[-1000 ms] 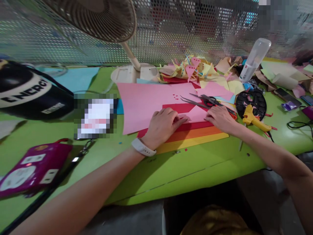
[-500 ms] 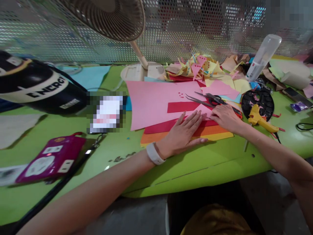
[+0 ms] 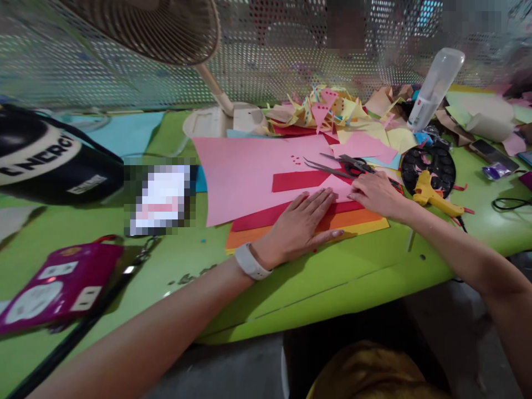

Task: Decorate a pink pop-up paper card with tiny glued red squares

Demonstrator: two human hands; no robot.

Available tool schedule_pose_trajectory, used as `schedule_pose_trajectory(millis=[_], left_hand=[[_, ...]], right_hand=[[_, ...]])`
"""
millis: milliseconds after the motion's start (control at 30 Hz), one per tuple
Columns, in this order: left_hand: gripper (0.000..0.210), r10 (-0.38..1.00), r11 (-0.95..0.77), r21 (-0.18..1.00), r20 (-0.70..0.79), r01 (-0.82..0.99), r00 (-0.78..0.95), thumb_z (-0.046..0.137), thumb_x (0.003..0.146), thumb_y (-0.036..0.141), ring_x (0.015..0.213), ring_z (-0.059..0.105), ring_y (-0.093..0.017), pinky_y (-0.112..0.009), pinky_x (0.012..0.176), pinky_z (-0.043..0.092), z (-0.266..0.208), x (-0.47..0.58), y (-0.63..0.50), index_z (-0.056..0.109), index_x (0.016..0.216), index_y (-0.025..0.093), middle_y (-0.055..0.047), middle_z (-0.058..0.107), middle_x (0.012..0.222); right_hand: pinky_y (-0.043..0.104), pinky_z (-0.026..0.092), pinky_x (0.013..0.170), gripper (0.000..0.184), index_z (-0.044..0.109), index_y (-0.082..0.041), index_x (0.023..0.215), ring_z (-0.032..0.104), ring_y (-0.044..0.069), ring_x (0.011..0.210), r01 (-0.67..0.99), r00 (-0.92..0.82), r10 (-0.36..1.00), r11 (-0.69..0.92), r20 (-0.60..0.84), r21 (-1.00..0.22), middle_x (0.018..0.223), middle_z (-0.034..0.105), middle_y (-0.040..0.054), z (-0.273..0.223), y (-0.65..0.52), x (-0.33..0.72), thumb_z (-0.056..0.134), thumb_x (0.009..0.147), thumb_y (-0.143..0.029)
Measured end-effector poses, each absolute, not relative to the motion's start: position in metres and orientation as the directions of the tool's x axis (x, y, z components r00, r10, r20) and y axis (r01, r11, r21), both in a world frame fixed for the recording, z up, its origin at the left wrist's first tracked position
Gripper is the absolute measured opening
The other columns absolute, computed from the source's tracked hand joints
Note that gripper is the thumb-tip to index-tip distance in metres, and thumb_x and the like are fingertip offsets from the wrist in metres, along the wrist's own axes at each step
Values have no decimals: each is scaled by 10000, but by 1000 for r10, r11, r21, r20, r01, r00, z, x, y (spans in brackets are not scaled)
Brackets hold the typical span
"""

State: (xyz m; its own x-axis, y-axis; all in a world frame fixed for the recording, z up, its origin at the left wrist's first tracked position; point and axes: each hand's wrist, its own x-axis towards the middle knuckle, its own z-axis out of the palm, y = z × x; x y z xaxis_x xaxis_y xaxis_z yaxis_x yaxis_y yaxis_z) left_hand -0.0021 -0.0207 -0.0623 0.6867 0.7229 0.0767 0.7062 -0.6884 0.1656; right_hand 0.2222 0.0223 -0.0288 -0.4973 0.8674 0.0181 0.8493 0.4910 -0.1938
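Observation:
My left hand lies flat with its fingers stretched over a small pink piece of paper and the red sheet under it. My right hand is curled, its fingertips pinched at the right side of that pink piece. Orange paper and yellow paper stick out below the red sheet. Behind my hands are a red strip and a large pink sheet with tiny red bits on it. Dark scissors lie with blades apart just beyond my right hand, which partly hides their handles.
A yellow glue gun rests by a black round tray at right. Paper scraps and a clear bottle stand behind. At left are a phone, a purple power strip, a black bottle and a fan.
The whole view has turned slightly right, so the table's things appear farther left. Both hands keep nearly the same place on the paper.

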Motion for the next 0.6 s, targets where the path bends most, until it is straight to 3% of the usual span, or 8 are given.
schedule_pose_trajectory(millis=[500, 600], left_hand=[[771, 700, -714, 147, 166, 685, 695, 250, 955, 676, 1479, 260, -266, -467, 1210, 165, -69, -4, -21, 257, 1547, 182, -124, 294, 1599], [771, 681, -732, 142, 203, 666, 704, 239, 959, 668, 1471, 281, -279, -477, 1207, 182, -72, -5, -21, 290, 1534, 157, -144, 322, 1584]], right_hand=[[394, 323, 857, 195, 673, -182, 862, 612, 240, 958, 872, -472, 879, 455, -63, -179, 942, 709, 70, -17, 24, 241, 511, 945, -252], [407, 353, 879, 239, 684, -164, 923, 609, 258, 996, 907, -404, 914, 403, 17, -122, 995, 708, 99, -13, 15, 236, 471, 973, -259]])
